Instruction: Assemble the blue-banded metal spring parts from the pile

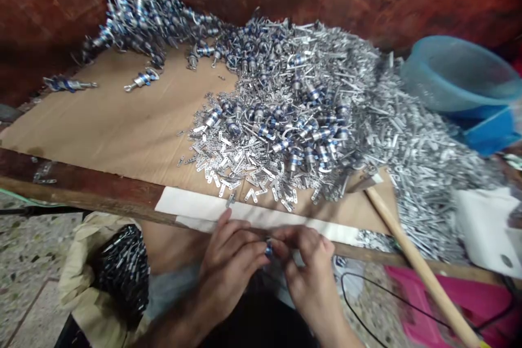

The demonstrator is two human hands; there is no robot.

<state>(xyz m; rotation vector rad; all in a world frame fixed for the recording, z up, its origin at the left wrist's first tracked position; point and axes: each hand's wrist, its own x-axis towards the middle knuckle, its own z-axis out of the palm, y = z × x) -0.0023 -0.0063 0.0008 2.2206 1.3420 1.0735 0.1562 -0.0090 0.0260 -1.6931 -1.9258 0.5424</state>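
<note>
Together, the fingertips of the left hand (234, 255) and right hand (308, 263) pinch a small blue part (268, 248) between them, just off the near edge of the bench; much of it is hidden by the fingers. A raised finger of the left hand points at a loose metal strip (231, 199), but whether it touches cannot be told. Along the near edge runs a white band (199, 205), lying on a sheet of cardboard (118, 125). Beyond it spread flat metal strips (240, 166), with blue-and-silver fittings (305, 133) heaped on top. To the right lies a broad pile of metal pieces (428, 185), with a hammer (420, 266) slanting over the near edge. A blue tub (444, 79) sits far right; more fittings make a heap (142, 8) far left. Near left, a bag (75, 277) holds dark pieces (122, 269).
</note>
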